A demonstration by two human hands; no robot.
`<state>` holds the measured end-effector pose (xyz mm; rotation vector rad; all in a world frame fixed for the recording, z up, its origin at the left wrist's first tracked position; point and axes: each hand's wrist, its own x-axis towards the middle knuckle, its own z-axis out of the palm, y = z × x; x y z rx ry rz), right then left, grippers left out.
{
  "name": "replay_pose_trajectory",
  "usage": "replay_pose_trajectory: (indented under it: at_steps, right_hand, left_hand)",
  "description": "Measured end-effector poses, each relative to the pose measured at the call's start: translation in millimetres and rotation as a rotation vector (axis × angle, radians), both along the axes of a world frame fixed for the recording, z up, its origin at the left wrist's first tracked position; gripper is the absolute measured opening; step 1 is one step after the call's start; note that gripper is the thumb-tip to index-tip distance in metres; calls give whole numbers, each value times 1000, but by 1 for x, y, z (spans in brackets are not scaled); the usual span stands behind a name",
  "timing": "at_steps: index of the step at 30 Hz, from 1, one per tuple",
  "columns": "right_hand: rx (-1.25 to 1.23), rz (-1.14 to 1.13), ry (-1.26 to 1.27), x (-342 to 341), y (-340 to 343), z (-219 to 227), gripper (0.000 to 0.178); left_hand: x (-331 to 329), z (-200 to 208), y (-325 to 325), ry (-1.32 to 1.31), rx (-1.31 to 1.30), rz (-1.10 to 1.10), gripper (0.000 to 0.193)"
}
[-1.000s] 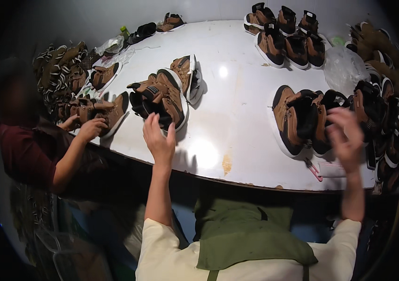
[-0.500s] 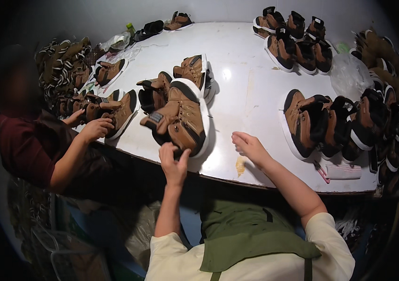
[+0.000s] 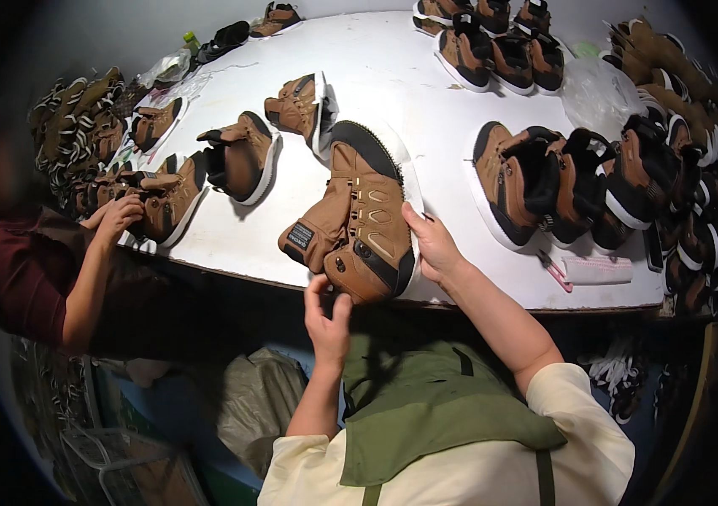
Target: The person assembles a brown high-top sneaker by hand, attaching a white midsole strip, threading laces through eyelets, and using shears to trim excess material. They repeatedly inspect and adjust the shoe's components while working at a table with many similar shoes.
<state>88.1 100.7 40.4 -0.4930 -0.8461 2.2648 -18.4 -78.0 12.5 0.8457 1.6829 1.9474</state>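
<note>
A brown high-top shoe [image 3: 367, 223] with a black toe cap and white sole lies tilted on its side at the table's near edge, toe pointing away from me. My left hand [image 3: 328, 327] pinches it at the heel and collar, thumb and fingers curled. On the sole side, my right hand [image 3: 437, 244] grips the white edge, its fingertips partly hidden behind the shoe. The shoe's tongue [image 3: 302, 240] flops out to the left. Just beyond stand another brown shoe [image 3: 241, 156] and one on its side [image 3: 296, 105].
A row of brown shoes [image 3: 536, 181] stands at right, near a pink-handled tool [image 3: 556, 270] and a folded white cloth [image 3: 597, 270]. More shoes [image 3: 511, 61] and a clear plastic bag [image 3: 599, 97] are farther back. At left, a co-worker's hands [image 3: 116, 218] handle a shoe on the white table [image 3: 393, 67].
The shoe has come nearer to me and turned further onto its side. My right hand has moved from free air onto its sole. The view has shifted a little.
</note>
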Motion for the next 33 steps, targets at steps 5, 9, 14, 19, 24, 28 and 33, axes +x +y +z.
replay_pose_trajectory:
  at_steps: [5,9,14,19,24,28,33]
  right_hand:
    - [5,-93,-11,21,0,0,43]
    - [-27,-102,15,35,-3,3,43]
    - [-40,-78,16,44,-7,5,42]
    - [-2,-79,-23,50,-7,1,42]
    - [19,-92,-44,53,-4,-4,41]
    - [76,-124,-100,55,-10,2,42]
    - [90,-120,-46,54,-13,-1,44]
  left_hand:
    - [6,27,13,0,-68,-24,27]
    - [9,24,22,-394,216,14,26]
    - [11,37,31,-589,242,-60,26]
    - [12,29,37,-680,226,-140,29]
    - [12,25,42,-774,315,-145,28]
    - [6,14,40,-877,324,-154,26]
    - [2,10,40,-917,307,-154,28]
